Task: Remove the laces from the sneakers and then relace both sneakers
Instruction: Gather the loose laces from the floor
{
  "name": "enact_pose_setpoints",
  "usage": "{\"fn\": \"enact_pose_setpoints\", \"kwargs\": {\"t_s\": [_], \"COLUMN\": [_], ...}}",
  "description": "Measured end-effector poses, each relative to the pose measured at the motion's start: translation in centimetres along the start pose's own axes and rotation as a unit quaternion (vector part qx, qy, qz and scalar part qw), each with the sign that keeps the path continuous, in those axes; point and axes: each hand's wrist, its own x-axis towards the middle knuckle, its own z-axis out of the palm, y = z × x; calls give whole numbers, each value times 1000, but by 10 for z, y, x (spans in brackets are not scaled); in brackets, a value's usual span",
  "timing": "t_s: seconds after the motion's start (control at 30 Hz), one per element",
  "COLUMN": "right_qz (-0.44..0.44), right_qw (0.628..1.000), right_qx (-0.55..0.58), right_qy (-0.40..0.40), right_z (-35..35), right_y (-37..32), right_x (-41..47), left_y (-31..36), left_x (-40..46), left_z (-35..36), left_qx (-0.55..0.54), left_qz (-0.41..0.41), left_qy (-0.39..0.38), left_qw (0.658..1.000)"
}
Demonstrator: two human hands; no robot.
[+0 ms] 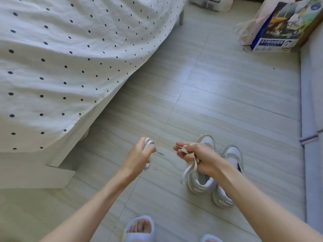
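Two white sneakers stand side by side on the floor at lower right, the left sneaker (pixel 202 182) and the right sneaker (pixel 232 154), both partly hidden behind my right forearm. My left hand (pixel 139 156) grips a bunched white lace (pixel 148 142), with a thin end sticking out to the right. My right hand (pixel 195 156) holds another white lace (pixel 189 169), whose loops hang down from my palm in front of the left sneaker. The two hands are apart, held above the floor.
A bed with a white dotted cover (pixel 61 67) fills the left side, its base reaching the floor. A printed bag (pixel 286 27) stands at the far right by a pale sofa edge (pixel 311 119). My feet in blue slippers (pixel 139 229) are at the bottom.
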Motion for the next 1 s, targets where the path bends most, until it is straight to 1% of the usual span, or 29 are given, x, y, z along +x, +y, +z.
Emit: {"fn": "enact_pose_setpoints", "kwargs": {"t_s": [0.07,0.13,0.2,0.23,0.37,0.43,0.57,0.63,0.7,0.77,0.9,1.0], "right_qz": [-5,-22,-24,-22,8,-2,-70,-93,-106,-113,-124,-121], "right_qw": [999,994,989,988,982,980,972,967,961,947,900,879], "right_qx": [-41,-104,-143,-154,-189,-197,-224,-235,-255,-299,-405,-442], "right_qy": [22,39,33,26,18,2,-9,-11,-23,-45,-99,-131], "right_z": [14,32,53,66,124,152,203,227,252,281,346,395], "right_y": [-7,-19,-33,-43,-80,-96,-121,-131,-141,-151,-158,-146], "right_x": [-17,-42,-74,-92,-168,-207,-287,-325,-360,-390,-434,-452], "left_y": [20,51,91,114,212,258,321,339,351,362,368,355], "left_x": [-12,-27,-44,-53,-92,-117,-174,-206,-240,-273,-336,-382], "left_z": [-8,-20,-33,-40,-73,-94,-140,-165,-192,-222,-284,-317], "left_qx": [-27,-34,-44,-58,-165,-207,-182,-169,-176,-194,-250,-242], "left_qz": [-12,1,10,13,21,24,57,53,23,-1,-24,-53], "left_qy": [36,94,143,155,175,185,173,184,197,222,317,366], "left_qw": [999,995,989,986,971,960,966,967,964,956,915,897]}}
